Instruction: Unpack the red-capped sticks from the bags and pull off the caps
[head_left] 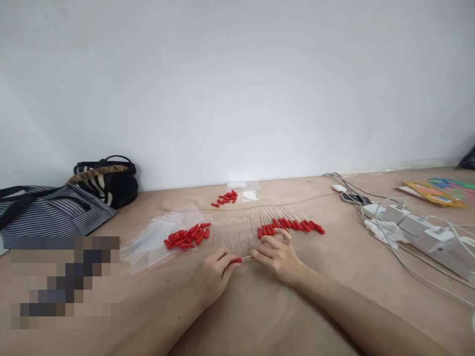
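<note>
My left hand [215,273] pinches a small red cap [236,260] at its fingertips. My right hand [279,257] holds a thin clear tube [246,258] whose end meets that cap between the two hands. Just beyond my hands lies a row of clear tubes [237,232]; those toward the right carry red caps [293,225]. A loose pile of red caps [187,237] rests on a clear plastic bag [156,240] to the left. A smaller heap of red caps [226,198] lies farther back by another bag.
A striped bag [52,212] and a black bag [111,180] sit at the left by the white wall. White power strips and adapters with cables [415,230] spread across the right. Colourful flat items [438,193] lie at far right.
</note>
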The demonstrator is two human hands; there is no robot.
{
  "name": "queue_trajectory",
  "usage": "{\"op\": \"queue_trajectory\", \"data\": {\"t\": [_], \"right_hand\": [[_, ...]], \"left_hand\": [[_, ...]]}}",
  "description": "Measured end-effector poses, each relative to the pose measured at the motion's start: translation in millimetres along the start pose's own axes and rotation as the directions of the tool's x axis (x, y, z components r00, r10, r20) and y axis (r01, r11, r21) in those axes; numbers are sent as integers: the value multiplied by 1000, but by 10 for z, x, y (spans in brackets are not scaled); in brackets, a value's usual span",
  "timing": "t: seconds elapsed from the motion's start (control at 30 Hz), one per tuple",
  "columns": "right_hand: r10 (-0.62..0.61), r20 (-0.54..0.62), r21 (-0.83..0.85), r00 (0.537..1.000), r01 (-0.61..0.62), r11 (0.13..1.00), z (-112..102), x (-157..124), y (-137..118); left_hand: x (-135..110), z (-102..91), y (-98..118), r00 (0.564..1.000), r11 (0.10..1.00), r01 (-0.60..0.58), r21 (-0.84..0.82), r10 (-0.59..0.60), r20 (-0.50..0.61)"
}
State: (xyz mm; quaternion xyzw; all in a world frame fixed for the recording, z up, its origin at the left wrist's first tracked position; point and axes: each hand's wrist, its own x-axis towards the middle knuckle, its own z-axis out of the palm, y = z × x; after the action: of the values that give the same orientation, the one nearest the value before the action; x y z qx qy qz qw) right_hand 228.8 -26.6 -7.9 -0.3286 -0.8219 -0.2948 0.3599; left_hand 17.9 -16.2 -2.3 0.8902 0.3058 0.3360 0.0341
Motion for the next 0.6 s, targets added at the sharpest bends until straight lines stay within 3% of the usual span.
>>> {"op": "queue_trajectory", "data": {"t": [0.27,0.37,0.5,0.6], "right_hand": [[10,-16,58,1000,-9,998,-52,-24,17],[161,8,85,987,-161,983,-121,-59,130],[479,44,121,877,-480,869,-159,-60,207],[582,83,101,809,-588,803,-83,-13,153]], "left_hand": [[16,-102,30,991,974,-126,188,132,-15],[35,-272,-107,992,973,-66,223,88,-91],[62,-525,-354,971,956,142,256,-84,-224],[59,-651,-526,940,910,275,311,-187,-284]]}}
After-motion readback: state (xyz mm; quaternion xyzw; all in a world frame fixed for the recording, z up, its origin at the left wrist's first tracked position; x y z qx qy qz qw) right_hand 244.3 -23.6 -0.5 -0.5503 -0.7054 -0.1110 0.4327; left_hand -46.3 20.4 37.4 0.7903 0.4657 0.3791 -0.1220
